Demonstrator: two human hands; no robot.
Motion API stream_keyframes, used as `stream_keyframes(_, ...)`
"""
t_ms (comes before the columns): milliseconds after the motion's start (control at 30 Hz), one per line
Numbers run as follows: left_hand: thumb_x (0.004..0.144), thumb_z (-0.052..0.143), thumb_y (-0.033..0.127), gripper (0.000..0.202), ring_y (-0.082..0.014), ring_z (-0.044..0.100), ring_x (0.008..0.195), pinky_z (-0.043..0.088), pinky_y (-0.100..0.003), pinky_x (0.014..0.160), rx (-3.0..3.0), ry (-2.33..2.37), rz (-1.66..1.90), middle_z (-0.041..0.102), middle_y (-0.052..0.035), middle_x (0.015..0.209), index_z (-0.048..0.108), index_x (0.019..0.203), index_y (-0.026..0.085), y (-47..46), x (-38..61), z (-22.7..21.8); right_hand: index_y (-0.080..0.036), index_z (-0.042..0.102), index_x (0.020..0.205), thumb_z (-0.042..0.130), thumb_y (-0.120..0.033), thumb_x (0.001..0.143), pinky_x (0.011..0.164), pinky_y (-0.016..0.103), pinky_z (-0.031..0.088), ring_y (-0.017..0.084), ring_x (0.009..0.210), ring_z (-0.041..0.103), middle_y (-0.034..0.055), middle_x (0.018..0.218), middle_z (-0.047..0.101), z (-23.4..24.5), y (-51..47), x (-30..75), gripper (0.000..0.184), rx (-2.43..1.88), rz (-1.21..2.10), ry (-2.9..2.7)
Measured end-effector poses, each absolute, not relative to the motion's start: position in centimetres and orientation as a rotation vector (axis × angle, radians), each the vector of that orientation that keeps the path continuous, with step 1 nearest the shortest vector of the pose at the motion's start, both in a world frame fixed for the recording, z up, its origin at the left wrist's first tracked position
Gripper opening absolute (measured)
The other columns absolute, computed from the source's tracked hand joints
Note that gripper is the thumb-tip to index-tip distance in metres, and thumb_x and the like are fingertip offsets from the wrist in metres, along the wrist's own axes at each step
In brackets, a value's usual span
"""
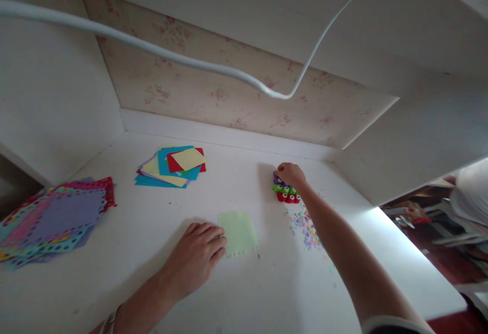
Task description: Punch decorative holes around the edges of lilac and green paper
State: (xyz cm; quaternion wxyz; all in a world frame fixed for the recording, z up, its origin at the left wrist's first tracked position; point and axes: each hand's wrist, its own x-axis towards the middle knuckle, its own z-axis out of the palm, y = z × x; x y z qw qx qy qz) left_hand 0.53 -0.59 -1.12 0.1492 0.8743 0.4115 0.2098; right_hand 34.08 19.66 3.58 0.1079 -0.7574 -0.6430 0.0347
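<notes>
My left hand (202, 252) rests on the white tabletop, fingers lightly bent and laid together, their tips touching the left edge of a pale green paper square (239, 232). Notches run along the paper's bottom edge. Farther right, my right hand (292, 174) reaches down with closed fingers onto a purple piece (277, 178), at the far end of a cluster of small toy-like pieces. Green pieces (284, 189) and red pieces (288, 198) with white eye-like dots sit in front of it. My fingers partly hide the purple row.
Coloured paper bits (308, 230) lie scattered beside my right forearm. A stack of plain coloured paper (179, 166) is at the back left, and hole-edged sheets (64, 217) pile up at far left. A white cable (229, 71) hangs across the view above the table.
</notes>
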Motion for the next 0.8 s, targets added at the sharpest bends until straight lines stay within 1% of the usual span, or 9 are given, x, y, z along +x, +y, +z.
stream_keyframes(167, 0.095, 0.053, 0.023, 0.017, -0.0196, 0.060, 0.104, 0.038, -0.039, 0.094, 2.551, 1.169, 0.626, 0.069, 0.0006, 0.110, 0.068, 0.103, 0.027, -0.5, 0.4, -1.3, -0.016, 0.077, 0.080, 0.065, -0.027, 0.072, 0.078, 0.034, 0.049, 0.028, 0.092, 0.069, 0.0148, 0.089, 0.075, 3.8, 20.2, 33.6, 0.018, -2.307, 0.030, -1.957)
stream_keyframes(267, 0.096, 0.051, 0.023, 0.018, -0.0207, 0.060, 0.103, 0.039, -0.040, 0.093, 2.556, 1.193, 0.605, 0.069, -0.0011, 0.110, 0.068, 0.102, 0.026, -0.5, 0.2, -1.2, -0.016, 0.076, 0.089, 0.060, -0.033, 0.080, 0.083, 0.034, 0.048, 0.028, 0.101, 0.065, 0.0160, 0.103, 0.073, 4.9, 19.6, 32.6, 0.026, -2.222, -0.050, -1.975)
stream_keyframes(333, 0.096, 0.051, 0.022, 0.018, -0.0215, 0.060, 0.102, 0.040, -0.041, 0.092, 2.542, 1.221, 0.594, 0.069, -0.0014, 0.109, 0.068, 0.101, 0.026, -0.5, 0.1, -1.0, -0.019, 0.074, 0.095, 0.053, -0.038, 0.086, 0.082, 0.032, 0.047, 0.026, 0.100, 0.064, 0.0131, 0.109, 0.071, 5.6, 18.3, 31.6, 0.029, -2.134, -0.082, -1.972)
stream_keyframes(433, 0.096, 0.051, 0.021, 0.018, -0.0215, 0.061, 0.099, 0.041, -0.041, 0.090, 2.512, 1.231, 0.607, 0.069, -0.0018, 0.105, 0.068, 0.099, 0.025, -0.6, 0.0, -0.6, -0.021, 0.070, 0.079, 0.042, -0.046, 0.094, 0.068, 0.027, 0.044, 0.020, 0.079, 0.064, 0.0067, 0.086, 0.072, 5.5, 14.8, 29.8, 0.040, -2.027, -0.062, -1.954)
stream_keyframes(500, 0.096, 0.051, 0.021, 0.018, -0.0211, 0.061, 0.099, 0.042, -0.041, 0.091, 2.493, 1.201, 0.629, 0.070, -0.0018, 0.104, 0.069, 0.099, 0.025, -0.6, 0.0, -0.5, -0.021, 0.059, 0.063, 0.036, -0.055, 0.095, 0.057, 0.025, 0.039, 0.016, 0.061, 0.057, 0.0021, 0.062, 0.062, 4.6, 11.8, 28.8, 0.052, -1.973, 0.001, -1.916)
stream_keyframes(567, 0.095, 0.053, 0.021, 0.018, -0.0208, 0.062, 0.099, 0.043, -0.040, 0.091, 2.479, 1.160, 0.645, 0.070, -0.0018, 0.105, 0.069, 0.102, 0.026, -0.7, 0.1, -0.4, -0.021, 0.046, 0.055, 0.037, -0.063, 0.093, 0.049, 0.025, 0.030, 0.013, 0.049, 0.044, -0.0021, 0.050, 0.046, 3.3, 8.6, 28.3, 0.057, -1.886, 0.185, -1.742)
stream_keyframes(667, 0.094, 0.055, 0.022, 0.020, -0.0212, 0.063, 0.101, 0.044, -0.040, 0.092, 2.482, 1.111, 0.644, 0.071, -0.0022, 0.108, 0.069, 0.108, 0.026, -0.9, 0.3, -0.4, -0.023, 0.033, 0.055, 0.042, -0.067, 0.089, 0.045, 0.026, 0.023, 0.010, 0.044, 0.030, -0.0057, 0.048, 0.032, 0.9, 4.6, 28.6, 0.056, -1.756, 0.536, -1.375)
stream_keyframes(733, 0.094, 0.056, 0.023, 0.021, -0.0219, 0.063, 0.104, 0.044, -0.041, 0.094, 2.498, 1.091, 0.645, 0.071, -0.0026, 0.113, 0.068, 0.111, 0.026, -1.0, 0.5, -0.4, -0.023, 0.031, 0.056, 0.042, -0.066, 0.089, 0.045, 0.026, 0.023, 0.010, 0.045, 0.028, -0.0063, 0.049, 0.029, -0.5, 2.8, 29.4, 0.055, -1.747, 0.630, -1.274)
stream_keyframes(800, 0.093, 0.057, 0.024, 0.022, -0.0224, 0.062, 0.108, 0.043, -0.042, 0.096, 2.518, 1.083, 0.650, 0.070, -0.0024, 0.117, 0.068, 0.112, 0.027, -1.1, 0.6, -0.5, -0.023, 0.034, 0.057, 0.040, -0.064, 0.091, 0.046, 0.026, 0.026, 0.011, 0.046, 0.032, -0.0057, 0.051, 0.033, -1.6, 1.7, 30.4, 0.054, -1.774, 0.574, -1.266)
